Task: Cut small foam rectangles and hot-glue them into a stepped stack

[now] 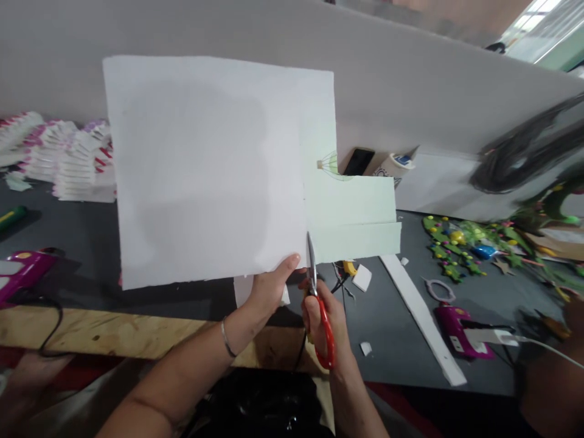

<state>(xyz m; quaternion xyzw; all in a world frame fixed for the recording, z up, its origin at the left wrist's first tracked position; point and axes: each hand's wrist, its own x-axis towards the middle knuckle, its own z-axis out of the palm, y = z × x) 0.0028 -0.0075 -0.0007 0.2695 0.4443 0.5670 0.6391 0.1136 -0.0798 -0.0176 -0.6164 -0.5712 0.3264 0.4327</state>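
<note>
A large white sheet (205, 170) is held up over the table, its lower right edge pinched by my left hand (274, 283), thumb on top. My right hand (326, 310) is closed round the handles of red-handled scissors (325, 340). The scissor blades point away from me and lie along the sheet's right edge, beside a pale green piece (356, 204). Where the blades meet the sheet, they look nearly closed. My left fingertips beneath the sheet are mostly hidden. A small balloon drawing shows on the green part.
White pleated pieces (75, 158) stand at the left, near a magenta device (27, 274). A white strip (424, 322), another magenta device (460, 331) and green decorations (456, 243) lie right. A phone (359, 161) and cup (396, 167) stand behind. Another person's hand (575, 313) is at far right.
</note>
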